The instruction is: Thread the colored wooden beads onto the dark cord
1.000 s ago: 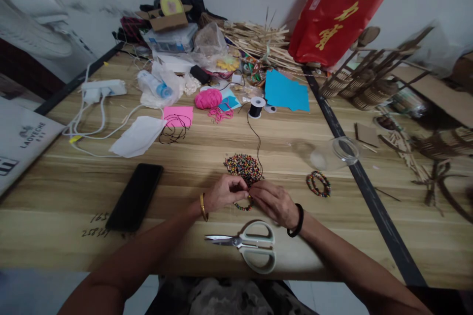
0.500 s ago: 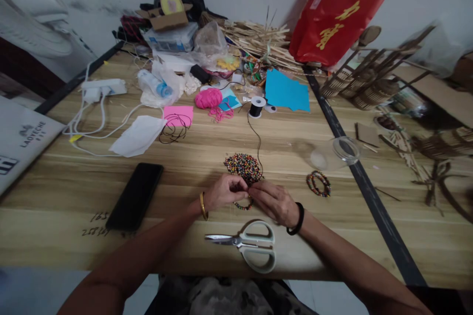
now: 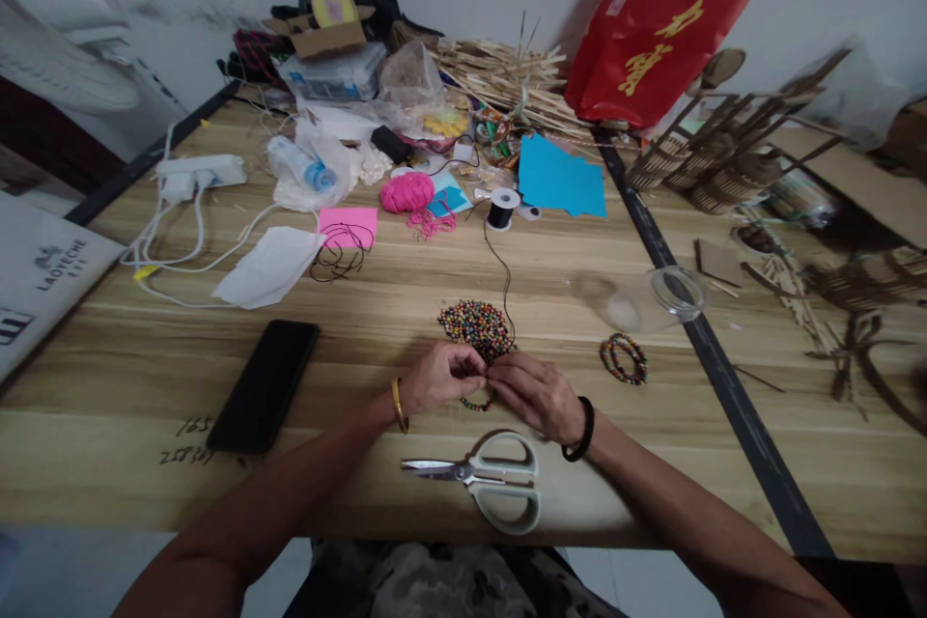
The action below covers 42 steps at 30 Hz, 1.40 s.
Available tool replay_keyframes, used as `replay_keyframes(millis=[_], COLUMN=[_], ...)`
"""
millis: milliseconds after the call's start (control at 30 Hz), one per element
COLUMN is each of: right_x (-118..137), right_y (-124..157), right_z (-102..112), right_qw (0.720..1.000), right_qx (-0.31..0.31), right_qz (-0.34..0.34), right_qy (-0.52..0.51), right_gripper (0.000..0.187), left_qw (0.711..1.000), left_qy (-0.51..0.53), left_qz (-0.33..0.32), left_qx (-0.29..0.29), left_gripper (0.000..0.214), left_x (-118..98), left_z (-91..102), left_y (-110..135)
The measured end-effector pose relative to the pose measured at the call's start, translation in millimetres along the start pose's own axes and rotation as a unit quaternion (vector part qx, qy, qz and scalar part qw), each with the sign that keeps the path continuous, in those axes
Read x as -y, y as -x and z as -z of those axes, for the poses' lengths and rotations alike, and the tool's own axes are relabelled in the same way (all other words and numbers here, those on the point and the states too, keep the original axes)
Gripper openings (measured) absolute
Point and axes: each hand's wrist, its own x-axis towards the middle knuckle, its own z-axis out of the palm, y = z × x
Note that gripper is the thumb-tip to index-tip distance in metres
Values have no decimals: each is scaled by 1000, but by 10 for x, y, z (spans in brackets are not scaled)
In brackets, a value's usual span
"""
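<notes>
My left hand (image 3: 443, 375) and my right hand (image 3: 540, 393) meet at the fingertips just in front of a pile of colourful beads (image 3: 474, 323). Both are closed in a pinch. Below the fingers hangs a short beaded string (image 3: 478, 403), curved and partly covered by the hands. A black cord (image 3: 505, 285) runs from a spool (image 3: 502, 210) down to the right side of the pile, close to my right fingers. Whether a bead sits between the fingertips is too small to make out. Scissors (image 3: 470, 473) lie slightly spread on the table, nearer to me.
A finished-looking bead bracelet (image 3: 623, 359) and a clear plastic container (image 3: 673, 294) lie to the right. A black phone (image 3: 265, 386) is on the left. Pink yarn (image 3: 407, 192), blue paper (image 3: 561, 179) and a power strip (image 3: 201, 174) stand further back.
</notes>
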Motion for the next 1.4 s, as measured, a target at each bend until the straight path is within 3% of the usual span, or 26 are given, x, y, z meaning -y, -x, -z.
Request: replay_keyframes(millis=[267,967,1200,1400], right_x=[-4,2,12,-6], right_y=[27,36,-16,-20], right_z=[-57,-79,-58,-51], right_qw=[999,999,992,958], right_qx=[3,21,29,57], right_qz=[-39,-27,-105,-226], right_qy=[-21,19,-63,-168], right_gripper=[13,14,12,15], left_qw=[995,986,971,939], left_qy=[-80,-143,-195,-265], left_qz=[-23,-60,-101,-188], left_qx=[-48,-66,-94,-111], left_gripper=[5,4,5,5], left_x=[-34,-8,15,-12], left_z=[-38,-60,-68,-77], left_y=[7,7,17,54])
